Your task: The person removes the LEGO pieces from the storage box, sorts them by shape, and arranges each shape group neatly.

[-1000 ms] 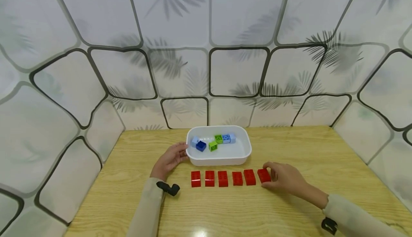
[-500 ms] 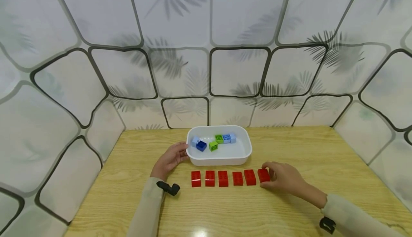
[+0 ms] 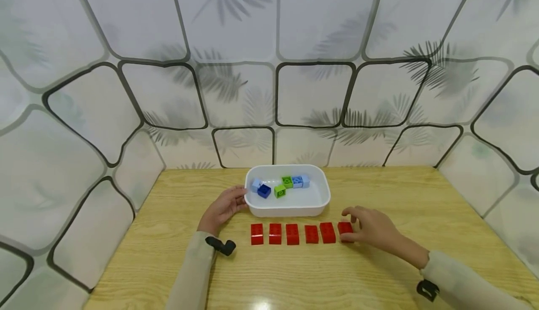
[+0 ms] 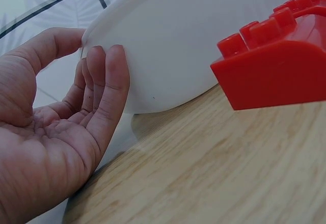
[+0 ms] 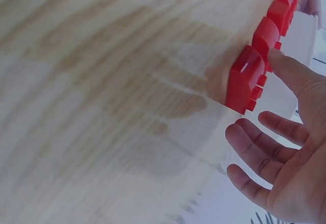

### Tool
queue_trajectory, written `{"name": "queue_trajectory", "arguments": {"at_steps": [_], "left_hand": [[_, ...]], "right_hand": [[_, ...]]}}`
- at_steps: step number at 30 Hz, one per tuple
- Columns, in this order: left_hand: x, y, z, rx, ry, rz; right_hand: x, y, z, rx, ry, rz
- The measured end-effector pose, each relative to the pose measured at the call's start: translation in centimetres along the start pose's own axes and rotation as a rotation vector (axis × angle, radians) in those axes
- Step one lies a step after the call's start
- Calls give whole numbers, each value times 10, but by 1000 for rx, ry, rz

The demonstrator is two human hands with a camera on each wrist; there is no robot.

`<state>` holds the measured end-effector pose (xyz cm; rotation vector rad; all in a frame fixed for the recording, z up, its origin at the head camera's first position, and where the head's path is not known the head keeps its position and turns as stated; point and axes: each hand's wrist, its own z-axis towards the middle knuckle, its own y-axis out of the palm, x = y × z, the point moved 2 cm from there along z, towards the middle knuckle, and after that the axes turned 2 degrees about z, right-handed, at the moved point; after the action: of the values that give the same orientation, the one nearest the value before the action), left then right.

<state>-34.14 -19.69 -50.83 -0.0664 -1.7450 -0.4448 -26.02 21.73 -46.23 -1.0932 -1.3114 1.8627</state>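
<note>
— From the head camera, where are your hands?
— My left hand (image 3: 223, 208) touches the left end of a white tub (image 3: 287, 212) on a wooden table (image 3: 273, 272). Six red bricks (image 3: 292, 234) stand in a row in front of the tub. My right hand (image 3: 375, 229) is at the rightmost brick (image 3: 344, 227), fingers parted, thumb overlapping its near edge.
— And inside the tub?
— Green bricks (image 3: 280, 191), light blue bricks (image 3: 297, 181) and one dark blue brick (image 3: 264, 191).
— The left wrist camera?
— My left fingers are nearly straight, tips against the tub's outer wall, thumb at its rim. The leftmost brick (image 4: 270, 76), studs up, sits apart from them.
— The right wrist camera?
— My right fingers are spread beside the row. The thumb overlaps the red bricks; whether it touches one, I cannot tell.
</note>
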Motion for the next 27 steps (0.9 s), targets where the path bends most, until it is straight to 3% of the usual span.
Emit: {"name": "queue_trajectory", "arguments": {"at_steps": [9,18,27], "left_hand": [[0,-1,0,24,2,0],[-1,-2,-2,5,-5,4],[-1,1,-3,-4,16,-13]], "right_hand": [[-3,-14,12,31,-33,25],[-19,-34,34,126,-97,24],[-35,-42,57,134,-109,82]]}}
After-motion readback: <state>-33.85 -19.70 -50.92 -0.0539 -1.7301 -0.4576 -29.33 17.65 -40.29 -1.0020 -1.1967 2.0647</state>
